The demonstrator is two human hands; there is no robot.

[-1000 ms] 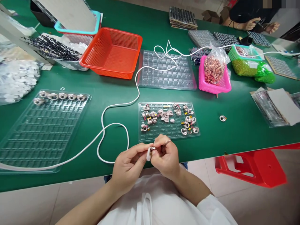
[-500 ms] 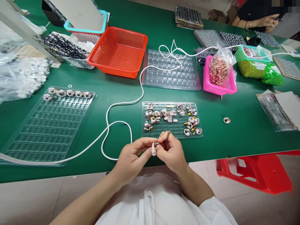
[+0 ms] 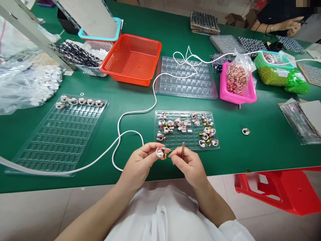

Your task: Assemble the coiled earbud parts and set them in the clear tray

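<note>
At the left, a clear bag (image 3: 45, 83) of small white pieces lies on the green counter (image 3: 230, 150). Nearer the counter's front edge, a long clear tray (image 3: 56, 140) holds six silvery rounded parts (image 3: 82, 101) by its far edge, five in a row and one just in front of the row's left end. Behind it stands a container (image 3: 96, 71) with thin black strips (image 3: 77, 55) and white pieces, and to the right of that an orange basket (image 3: 132, 63). A white cable (image 3: 130, 112) loops across the counter, passing over a clear gridded tray (image 3: 185, 80).

Over the counter's front edge, the left hand (image 3: 136, 165) pinches a rounded part (image 3: 159, 153) with a yellow tab between thumb and fingers. To its right and slightly apart from it, the right hand (image 3: 192, 165) grips a slim brown tool (image 3: 183, 150), which points up from its curled fingers; its thumb and forefinger tips are near the tab.

Just beyond the hands, a smaller clear tray (image 3: 175, 138) carries more rounded parts and loose pale pieces. Farther right, a pink basket (image 3: 235, 97) holds a bag (image 3: 238, 78) of copper-coloured rings, and a single rounded part (image 3: 245, 131) lies directly on the counter. A red stool (image 3: 296, 194) stands beyond the front edge, on the tiled floor.
</note>
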